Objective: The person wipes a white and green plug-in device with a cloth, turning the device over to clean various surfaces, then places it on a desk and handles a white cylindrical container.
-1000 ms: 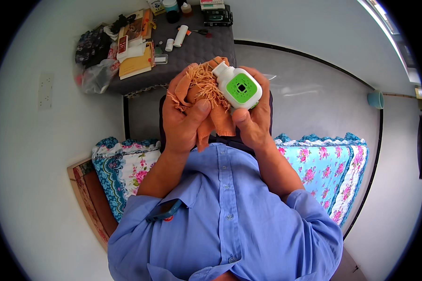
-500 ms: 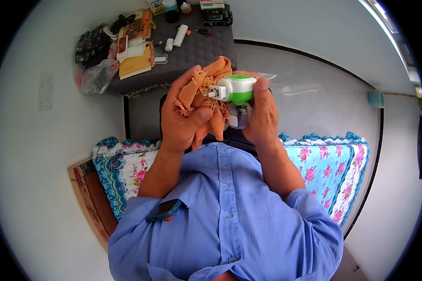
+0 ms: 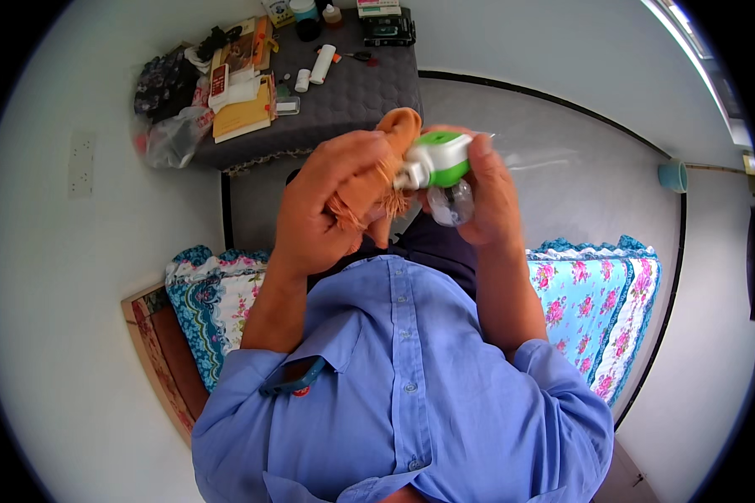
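Left hand (image 3: 317, 208): fingers are gripping an orange cloth (image 3: 362, 191), soft, bunched, edged with frayed, stringy fringe (image 3: 346, 215). Right hand (image 3: 497, 204): fingers are holding a plug-in liquid vaporizer (image 3: 446, 159), boxy, rounded, white-and-green plastic, its clear bottle (image 3: 450, 207) hanging below; the vaporizer is sitting between the hands, its blurred plug (image 3: 410, 177) lying against or just beside the cloth. Likely hazards: loose threads could be snagging on the plug and tugging; smooth plastic could be slipping should the right grip be loosening. Outward: blue buttoned shirt (image 3: 344, 419) is creasing; ruffled, flower-printed fabric (image 3: 591, 293) is lying on both sides.
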Motion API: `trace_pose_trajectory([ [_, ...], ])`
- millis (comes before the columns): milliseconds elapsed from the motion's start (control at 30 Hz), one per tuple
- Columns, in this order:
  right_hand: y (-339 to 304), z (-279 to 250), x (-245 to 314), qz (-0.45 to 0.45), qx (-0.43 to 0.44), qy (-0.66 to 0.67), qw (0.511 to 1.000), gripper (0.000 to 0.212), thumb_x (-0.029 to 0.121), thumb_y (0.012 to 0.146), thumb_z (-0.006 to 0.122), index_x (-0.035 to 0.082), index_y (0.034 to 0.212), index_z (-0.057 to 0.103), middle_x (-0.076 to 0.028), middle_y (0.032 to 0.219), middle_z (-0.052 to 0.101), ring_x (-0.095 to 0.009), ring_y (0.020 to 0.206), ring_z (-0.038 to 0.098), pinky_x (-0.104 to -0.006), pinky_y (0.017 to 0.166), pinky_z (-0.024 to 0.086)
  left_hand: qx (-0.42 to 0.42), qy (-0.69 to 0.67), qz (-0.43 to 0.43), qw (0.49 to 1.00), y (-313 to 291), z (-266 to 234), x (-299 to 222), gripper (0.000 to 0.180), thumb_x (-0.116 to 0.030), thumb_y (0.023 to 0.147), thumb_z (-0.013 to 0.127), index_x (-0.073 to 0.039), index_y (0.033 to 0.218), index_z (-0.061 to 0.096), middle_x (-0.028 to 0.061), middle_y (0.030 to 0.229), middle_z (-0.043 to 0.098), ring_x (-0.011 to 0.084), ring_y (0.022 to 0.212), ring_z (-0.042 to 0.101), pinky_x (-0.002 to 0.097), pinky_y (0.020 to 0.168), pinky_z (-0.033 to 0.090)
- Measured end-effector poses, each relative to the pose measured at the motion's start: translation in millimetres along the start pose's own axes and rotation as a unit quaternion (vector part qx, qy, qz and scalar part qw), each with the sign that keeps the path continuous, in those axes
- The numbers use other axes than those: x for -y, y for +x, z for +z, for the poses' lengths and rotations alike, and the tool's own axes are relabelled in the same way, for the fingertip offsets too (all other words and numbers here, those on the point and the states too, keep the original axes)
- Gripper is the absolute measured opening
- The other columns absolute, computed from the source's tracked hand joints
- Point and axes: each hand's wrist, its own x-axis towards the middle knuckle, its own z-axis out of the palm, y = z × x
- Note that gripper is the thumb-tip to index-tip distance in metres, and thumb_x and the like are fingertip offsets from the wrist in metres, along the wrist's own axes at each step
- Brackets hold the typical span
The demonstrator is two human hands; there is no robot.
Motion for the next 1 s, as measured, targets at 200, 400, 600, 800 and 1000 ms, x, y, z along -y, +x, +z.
trace_pose_trajectory([
  [200, -4, 16, -15, -0.254, -0.027, -0.154, 0.954, 0.068, 0.029, 0.085, 0.087, -0.003, 0.136, 0.054, -0.012, 0.121, 0.065, -0.019, 0.115, 0.062, -0.0340, 0.100, 0.049, -0.194, -0.304, -0.182, 0.915, -4, 34, -3, 0.057, -0.003, 0.094, 0.069, 0.006, 0.145, 0.045, 0.0165, 0.135, 0.061, 0.0207, 0.121, 0.063, 0.0352, 0.103, 0.052],
  [400, 4, 22, -35, -0.431, -0.113, -0.366, 0.817, 0.062, 0.024, 0.075, 0.090, 0.003, 0.125, 0.059, -0.017, 0.124, 0.066, -0.035, 0.112, 0.062, -0.0424, 0.097, 0.050, -0.214, -0.372, -0.213, 0.878, -5, 37, -2, 0.063, -0.003, 0.096, 0.067, 0.006, 0.151, 0.037, 0.0192, 0.138, 0.059, 0.0214, 0.119, 0.064, 0.0348, 0.103, 0.053],
  [600, -2, 11, -1, -0.292, 0.056, -0.384, 0.874, 0.060, 0.025, 0.080, 0.087, 0.001, 0.127, 0.057, -0.018, 0.134, 0.064, -0.033, 0.113, 0.063, -0.0402, 0.098, 0.050, -0.227, -0.346, -0.195, 0.889, -8, 20, 5, 0.065, -0.003, 0.094, 0.066, 0.005, 0.152, 0.037, 0.0203, 0.142, 0.056, 0.0239, 0.126, 0.061, 0.0375, 0.110, 0.048],
  [800, 5, 8, -9, -0.208, 0.104, -0.203, 0.951, 0.070, 0.029, 0.079, 0.089, -0.001, 0.132, 0.055, -0.012, 0.133, 0.062, -0.024, 0.117, 0.063, -0.0367, 0.101, 0.049, -0.166, -0.329, -0.187, 0.911, -9, 15, 3, 0.064, -0.001, 0.094, 0.065, 0.004, 0.152, 0.039, 0.0194, 0.141, 0.057, 0.0234, 0.126, 0.060, 0.0367, 0.109, 0.048],
  [1000, 0, 17, -21, -0.191, -0.043, -0.200, 0.960, 0.066, 0.027, 0.079, 0.089, -0.001, 0.129, 0.058, -0.009, 0.122, 0.063, -0.017, 0.110, 0.062, -0.0329, 0.098, 0.049, -0.201, -0.331, -0.202, 0.899, -8, 35, -4, 0.060, 0.001, 0.092, 0.065, 0.003, 0.148, 0.045, 0.0181, 0.140, 0.059, 0.0227, 0.123, 0.062, 0.0353, 0.106, 0.049],
])
